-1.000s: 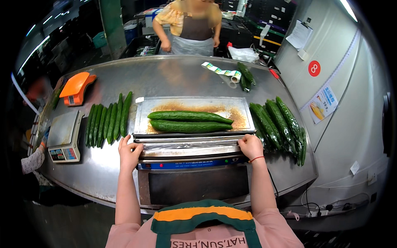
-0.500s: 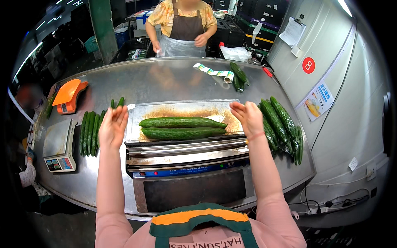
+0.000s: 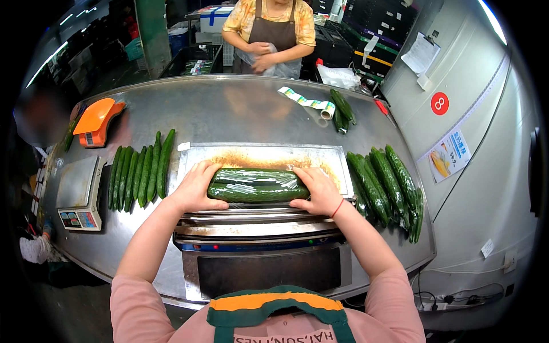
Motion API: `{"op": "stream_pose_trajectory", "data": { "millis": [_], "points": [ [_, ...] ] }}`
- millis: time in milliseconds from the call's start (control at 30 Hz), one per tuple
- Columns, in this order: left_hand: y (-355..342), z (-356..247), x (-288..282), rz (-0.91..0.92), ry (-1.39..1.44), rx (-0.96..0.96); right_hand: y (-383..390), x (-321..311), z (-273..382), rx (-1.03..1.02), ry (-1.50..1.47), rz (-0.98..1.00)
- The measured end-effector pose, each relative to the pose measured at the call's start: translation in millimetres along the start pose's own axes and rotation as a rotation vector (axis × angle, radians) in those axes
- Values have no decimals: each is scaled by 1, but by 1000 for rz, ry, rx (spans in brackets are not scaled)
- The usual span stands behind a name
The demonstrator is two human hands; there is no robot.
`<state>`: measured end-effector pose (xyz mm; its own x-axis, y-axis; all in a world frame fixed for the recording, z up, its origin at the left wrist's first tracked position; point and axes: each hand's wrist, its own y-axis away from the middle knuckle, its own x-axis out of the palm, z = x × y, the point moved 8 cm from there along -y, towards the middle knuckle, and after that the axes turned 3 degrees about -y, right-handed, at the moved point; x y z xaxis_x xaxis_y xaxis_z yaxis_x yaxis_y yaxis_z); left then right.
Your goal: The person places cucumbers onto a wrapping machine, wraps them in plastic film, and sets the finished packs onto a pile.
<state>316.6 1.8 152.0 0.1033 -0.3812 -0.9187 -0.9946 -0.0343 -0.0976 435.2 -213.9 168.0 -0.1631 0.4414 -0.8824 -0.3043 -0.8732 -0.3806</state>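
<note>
Hands: left hand (image 3: pixel 194 188) and right hand (image 3: pixel 317 191) both gripping two long dark-green cucumbers (image 3: pixel 257 195), one hand per end, thumbs nearest the wearer
Cucumber spot: smack between the hands, under shiny clear plastic film (image 3: pixel 257 176); lifted or resting, can't tell
Machine: long barred metal wrapper (image 3: pixel 257 230), wearer's side of the hands
Loose row: slim bare green cucumbers (image 3: pixel 146 176), left of the left hand
Wrapped pile: film-covered dark-green cucumbers (image 3: pixel 390 183) near the right hand

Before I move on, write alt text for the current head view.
The left hand and right hand hold opposite ends of two cucumbers under clear film, at a wrapping machine. A row of cucumbers lies left beside a scale, more cucumbers right; a person in an apron stands across the table.
</note>
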Motion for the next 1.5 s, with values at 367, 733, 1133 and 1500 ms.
{"op": "stream_pose_trajectory", "data": {
  "millis": [367,733,1133,1500],
  "points": [
    [28,-34,-25,-35,262,-68,22,-8,15,13,54,241],
    [154,-50,43,-477,584,-269,114,15,68,139,-209,305],
    [204,-17,49,-1181,1669,-728,141,60,139,111,-435,71],
    [120,-34,-19,-1060,2206,-83,98,5,164,119,-165,-317]
  ]
}}
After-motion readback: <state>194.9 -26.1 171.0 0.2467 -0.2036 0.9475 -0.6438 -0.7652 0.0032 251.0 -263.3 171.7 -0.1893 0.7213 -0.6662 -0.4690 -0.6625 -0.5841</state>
